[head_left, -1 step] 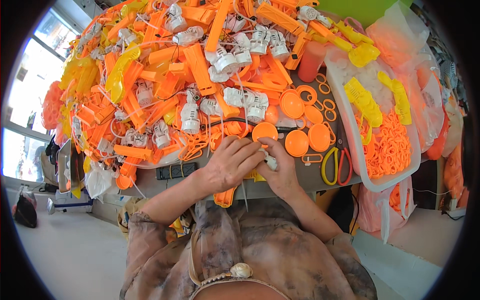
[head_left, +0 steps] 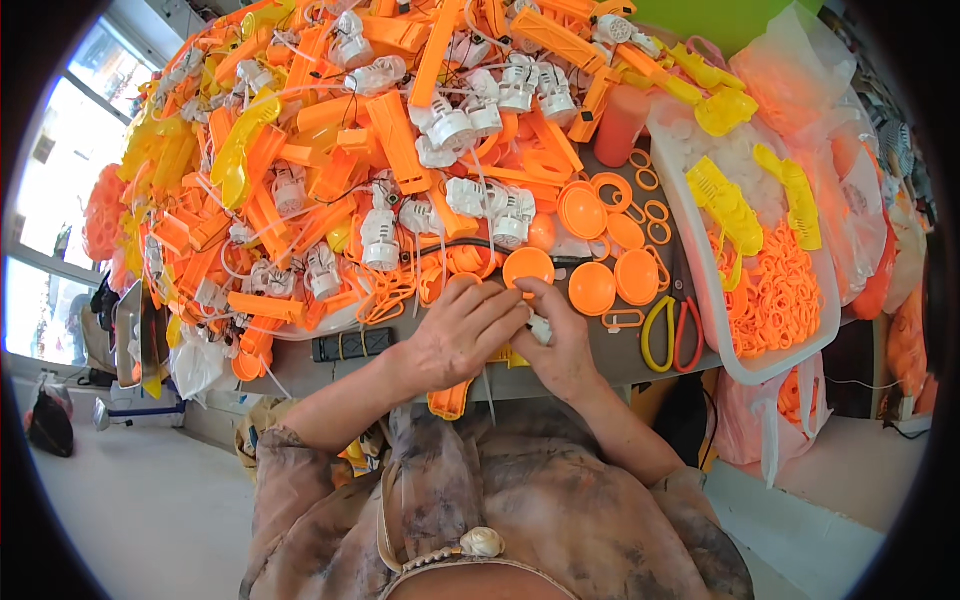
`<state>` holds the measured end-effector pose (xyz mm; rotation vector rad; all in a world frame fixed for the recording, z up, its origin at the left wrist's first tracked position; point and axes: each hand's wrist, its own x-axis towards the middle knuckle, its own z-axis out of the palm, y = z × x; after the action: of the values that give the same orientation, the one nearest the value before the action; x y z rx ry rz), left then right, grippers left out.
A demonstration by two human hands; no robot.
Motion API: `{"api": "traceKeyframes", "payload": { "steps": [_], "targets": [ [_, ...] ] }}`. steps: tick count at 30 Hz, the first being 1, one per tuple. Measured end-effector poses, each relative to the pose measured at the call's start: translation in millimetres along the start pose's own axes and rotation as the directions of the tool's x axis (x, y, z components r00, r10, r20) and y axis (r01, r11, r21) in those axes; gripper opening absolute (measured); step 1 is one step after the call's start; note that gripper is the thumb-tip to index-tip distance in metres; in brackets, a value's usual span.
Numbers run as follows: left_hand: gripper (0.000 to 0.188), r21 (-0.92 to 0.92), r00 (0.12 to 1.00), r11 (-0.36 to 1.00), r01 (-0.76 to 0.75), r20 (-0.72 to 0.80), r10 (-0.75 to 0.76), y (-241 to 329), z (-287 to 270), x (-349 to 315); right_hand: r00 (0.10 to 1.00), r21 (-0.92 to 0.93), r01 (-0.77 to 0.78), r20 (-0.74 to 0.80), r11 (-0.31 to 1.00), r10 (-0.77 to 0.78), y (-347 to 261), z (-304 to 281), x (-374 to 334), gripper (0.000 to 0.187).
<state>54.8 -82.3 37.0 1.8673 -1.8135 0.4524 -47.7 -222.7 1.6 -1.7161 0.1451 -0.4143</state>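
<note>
Both of my hands meet over the near edge of the table. My left hand (head_left: 462,335) is closed, its fingers curled over and their grip hidden from above. From under its wrist an orange plastic housing (head_left: 450,399) sticks out past the table edge, and a thin white strip (head_left: 489,392) hangs beside it. Bits of a yellow plastic part (head_left: 516,358) show between the hands. Thumb and fingers of my right hand (head_left: 563,350) pinch a small white plastic part (head_left: 541,329), touching the left fingertips. An orange round cup (head_left: 528,268) lies just beyond the fingers.
A big heap of orange housings (head_left: 398,142) and white wired motor units (head_left: 380,238) covers the table's left and middle. To the right lie scissors (head_left: 672,335), several orange rings, and a clear bin (head_left: 742,372) of orange links. A black bar (head_left: 352,344) lies left.
The white part between my fingers has turned or shifted very slightly. Otherwise my hands and the things around them stay where they were.
</note>
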Motion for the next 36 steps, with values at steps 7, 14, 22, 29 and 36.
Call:
{"api": "traceKeyframes", "payload": {
  "steps": [7,14,22,29,36],
  "targets": [
    [0.046,-0.025,0.998,0.998,0.065,0.018,-0.065,14,2,0,0.996,-0.124,-0.033,0.073,0.992,0.042,-11,-6,-1,0.056],
    [0.052,-0.057,0.986,0.985,0.165,-0.008,-0.166,25,8,-7,0.989,-0.154,-0.067,0.118,0.986,0.086,-20,-11,1,0.056],
    [0.054,-0.040,0.969,0.969,0.243,-0.026,-0.244,33,10,-11,0.980,-0.189,-0.079,0.164,0.979,0.111,-21,-11,1,0.057],
    [0.055,-0.079,0.968,0.973,0.217,-0.113,-0.225,34,17,-19,0.976,-0.236,-0.065,0.188,0.970,0.111,-25,-14,-3,0.056],
    [0.065,-0.119,0.957,0.960,0.253,-0.116,-0.267,33,16,-19,0.995,-0.092,0.056,0.086,0.994,-0.048,-37,-42,-10,0.054]
  ]
}}
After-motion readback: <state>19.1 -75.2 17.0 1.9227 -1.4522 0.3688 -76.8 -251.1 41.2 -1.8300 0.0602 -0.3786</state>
